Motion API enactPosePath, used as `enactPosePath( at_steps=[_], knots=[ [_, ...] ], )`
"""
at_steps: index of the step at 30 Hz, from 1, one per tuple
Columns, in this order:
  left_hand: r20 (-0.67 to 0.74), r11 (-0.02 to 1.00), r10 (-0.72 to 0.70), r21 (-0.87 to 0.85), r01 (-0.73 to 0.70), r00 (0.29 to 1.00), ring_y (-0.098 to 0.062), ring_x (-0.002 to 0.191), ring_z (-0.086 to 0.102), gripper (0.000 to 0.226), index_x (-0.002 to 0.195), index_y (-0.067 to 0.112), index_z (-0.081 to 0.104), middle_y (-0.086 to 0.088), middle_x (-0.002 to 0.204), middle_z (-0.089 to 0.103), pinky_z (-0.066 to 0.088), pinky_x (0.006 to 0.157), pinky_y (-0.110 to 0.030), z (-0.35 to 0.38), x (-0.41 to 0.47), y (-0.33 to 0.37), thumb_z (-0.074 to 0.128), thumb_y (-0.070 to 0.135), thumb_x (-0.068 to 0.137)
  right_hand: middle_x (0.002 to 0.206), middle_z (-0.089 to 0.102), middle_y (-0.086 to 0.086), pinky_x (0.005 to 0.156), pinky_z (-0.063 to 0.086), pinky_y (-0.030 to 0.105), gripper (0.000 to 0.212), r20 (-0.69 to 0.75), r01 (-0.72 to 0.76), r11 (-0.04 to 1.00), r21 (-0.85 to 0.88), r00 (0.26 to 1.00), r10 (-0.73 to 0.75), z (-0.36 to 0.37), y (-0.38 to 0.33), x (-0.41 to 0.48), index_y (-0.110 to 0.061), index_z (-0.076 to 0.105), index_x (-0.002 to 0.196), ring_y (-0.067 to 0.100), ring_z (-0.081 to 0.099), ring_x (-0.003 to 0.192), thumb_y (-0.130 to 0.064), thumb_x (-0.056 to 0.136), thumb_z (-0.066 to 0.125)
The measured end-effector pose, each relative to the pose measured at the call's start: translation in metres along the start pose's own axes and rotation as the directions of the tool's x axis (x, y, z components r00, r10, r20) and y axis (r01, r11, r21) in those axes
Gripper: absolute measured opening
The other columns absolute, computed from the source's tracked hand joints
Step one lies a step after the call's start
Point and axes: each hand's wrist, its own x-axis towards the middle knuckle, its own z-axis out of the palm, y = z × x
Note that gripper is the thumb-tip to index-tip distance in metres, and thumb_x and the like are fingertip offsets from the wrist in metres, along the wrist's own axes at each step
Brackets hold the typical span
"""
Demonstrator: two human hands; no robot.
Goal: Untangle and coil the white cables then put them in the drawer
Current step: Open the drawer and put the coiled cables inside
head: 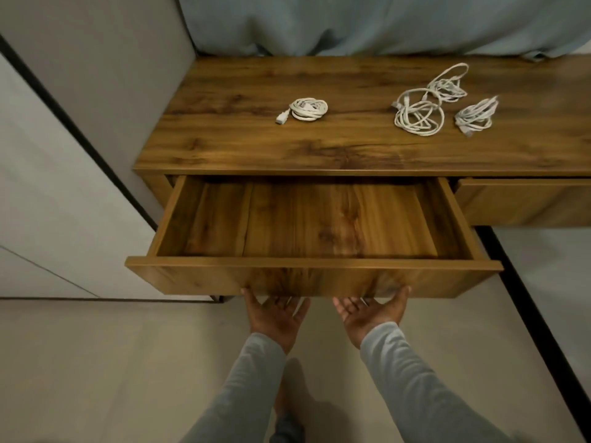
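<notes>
Several white cables lie on the wooden desk top. A neat coil sits near the middle. To the right are a loose looped cable, a tangled one behind it and a bunched one. The drawer below is pulled far out and holds nothing. My left hand and my right hand are palm up under the drawer front's bottom edge. Their fingers hook beneath it and are hidden, with the thumbs spread.
A second drawer on the right is closed. A grey wall panel stands left of the desk, and a pale blue curtain hangs behind it. Beige floor lies below, with a dark strip at the right.
</notes>
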Motion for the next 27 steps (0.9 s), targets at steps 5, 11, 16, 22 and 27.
enactPosePath(
  at_steps=[5, 11, 16, 22, 27],
  knots=[
    [-0.025, 0.999, -0.024, -0.05, 0.022, 0.999, -0.037, 0.14, 0.041, 0.104, 0.155, 0.008, 0.029, -0.017, 0.156, 0.04, 0.037, 0.112, -0.055, -0.046, -0.059, -0.026, 0.04, 0.082, 0.083, 0.155, 0.037, 0.02, 0.115, 0.029, 0.061, 0.109, -0.01, -0.001, 1.0, -0.001, 1.0, 0.001, -0.061, 0.019, -0.053, -0.012, 0.033, 0.151, 0.041, 0.038, 0.141, -0.088, 0.074, 0.043],
    [-0.054, 0.998, -0.034, -0.063, 0.03, 0.998, -0.039, 0.142, 0.039, 0.104, 0.156, 0.006, 0.027, -0.019, 0.158, 0.037, 0.031, 0.117, -0.055, -0.068, -0.103, -0.043, 0.038, 0.081, 0.084, 0.151, 0.043, 0.021, 0.115, 0.03, 0.06, 0.105, -0.006, -0.012, 1.0, -0.004, 1.0, 0.012, -0.095, 0.026, -0.089, -0.011, 0.04, 0.146, 0.041, 0.042, 0.138, -0.088, 0.075, 0.041],
    [-0.063, 0.998, -0.061, 0.005, 0.061, 0.996, -0.039, 0.142, 0.038, 0.104, 0.156, 0.007, 0.024, -0.018, 0.158, 0.037, 0.034, 0.111, -0.053, -0.084, -0.118, -0.044, 0.033, 0.082, 0.086, 0.151, 0.043, 0.023, 0.116, 0.028, 0.059, 0.104, -0.058, -0.03, 0.997, -0.069, 0.998, 0.026, -0.107, 0.028, -0.109, -0.008, 0.039, 0.147, 0.043, 0.042, 0.137, -0.087, 0.078, 0.035],
    [-0.163, 0.818, -0.014, 0.565, 0.105, 0.986, -0.036, 0.118, 0.062, 0.074, 0.14, 0.0, 0.05, -0.018, 0.131, 0.065, 0.049, 0.1, -0.047, -0.074, -0.154, -0.031, 0.029, 0.059, 0.102, 0.135, 0.056, 0.025, 0.093, 0.046, 0.051, 0.07, -0.149, -0.083, 0.877, -0.473, 0.989, 0.013, -0.092, 0.02, -0.163, 0.001, 0.048, 0.136, 0.041, 0.057, 0.115, -0.057, 0.099, 0.04],
    [0.066, 0.513, 0.032, 0.855, -0.074, 0.997, -0.029, 0.098, 0.074, 0.042, 0.11, 0.005, 0.075, -0.012, 0.102, 0.079, 0.056, 0.086, -0.039, 0.002, -0.206, -0.022, 0.046, 0.035, 0.103, 0.107, 0.073, 0.024, 0.084, 0.055, 0.047, 0.041, 0.077, 0.043, 0.72, -0.693, 0.997, 0.015, -0.035, 0.01, -0.214, -0.001, 0.065, 0.111, 0.037, 0.07, 0.099, -0.038, 0.1, 0.05]
  ],
)
